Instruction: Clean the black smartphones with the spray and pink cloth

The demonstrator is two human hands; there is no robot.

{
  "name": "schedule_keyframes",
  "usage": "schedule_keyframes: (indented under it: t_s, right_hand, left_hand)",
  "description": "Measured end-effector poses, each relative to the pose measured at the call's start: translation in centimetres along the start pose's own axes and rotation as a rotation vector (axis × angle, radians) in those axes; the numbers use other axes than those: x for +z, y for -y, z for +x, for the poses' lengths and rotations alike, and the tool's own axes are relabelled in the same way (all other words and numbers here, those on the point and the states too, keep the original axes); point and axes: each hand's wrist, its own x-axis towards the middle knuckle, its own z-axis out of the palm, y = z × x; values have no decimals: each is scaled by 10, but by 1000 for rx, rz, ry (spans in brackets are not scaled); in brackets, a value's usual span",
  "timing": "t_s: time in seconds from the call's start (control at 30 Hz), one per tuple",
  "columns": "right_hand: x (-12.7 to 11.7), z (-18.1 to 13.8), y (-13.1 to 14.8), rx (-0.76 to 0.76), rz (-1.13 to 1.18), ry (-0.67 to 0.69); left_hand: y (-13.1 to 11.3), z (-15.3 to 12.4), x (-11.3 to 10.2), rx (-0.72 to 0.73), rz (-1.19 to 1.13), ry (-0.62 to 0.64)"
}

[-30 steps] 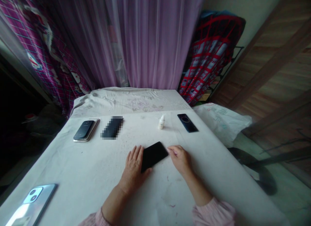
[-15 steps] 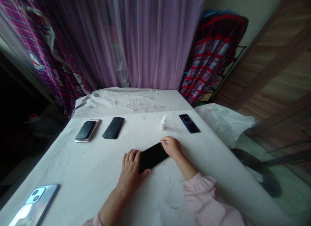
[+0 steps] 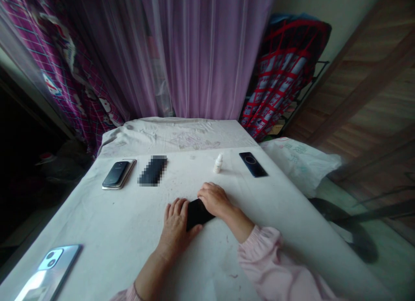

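Observation:
A black phone (image 3: pixel 195 213) lies flat on the white cloth of the table (image 3: pixel 129 232), in the middle near me. My left hand (image 3: pixel 175 225) rests flat at its left end, fingers stretched out against its edge. My right hand (image 3: pixel 214 200) lies palm down over the phone's right half, fingers curled and pressed onto it, hiding most of the screen. Both wrists come out of pink sleeves.
Across the far side lie a dark phone on a silver one (image 3: pixel 116 175), a blurred dark phone (image 3: pixel 152 171), a small white bottle (image 3: pixel 218 163) and a black phone (image 3: pixel 253 164). A silver-blue phone (image 3: pixel 48 270) sits at the near left corner. Purple curtains hang behind.
My right hand has slid left from the phone's far right corner onto its top, covering it. The left hand has stayed at the phone's left end.

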Motion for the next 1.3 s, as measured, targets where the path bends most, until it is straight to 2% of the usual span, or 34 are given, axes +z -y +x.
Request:
schedule_keyframes:
  t_s: [0.1,0.33,0.43,0.6,0.7,0.77,0.93,1.03,1.3]
  right_hand:
    - [-2,-2,-7,5,2,3]
    - [-16,-17,-58,147,3,-6]
    - [-14,-17,-54,148,18,-12]
    - [-2,-4,-16,49,49,1]
    - [2,0,-6,3,63,28]
    - [1,-1,-12,8,68,47]
    - [-11,-16,-57,146,51,44]
    - [-13,-23,-72,201,43,42]
    - [-4,-19,-58,337,157,-106]
  left_hand:
    - [0,0,0,-6,-5,3]
    - [-3,1,-2,-13,-11,9]
    - [-4,2,-3,-16,-4,17]
    - [-5,3,-3,-14,7,51]
    - [-5,3,-4,-20,8,49]
    - [-5,2,-4,-21,5,45]
    - [-5,1,-3,-18,-3,37]
    - [-5,2,-3,-20,-4,48]
    - [-6,2,-3,-17,13,46]
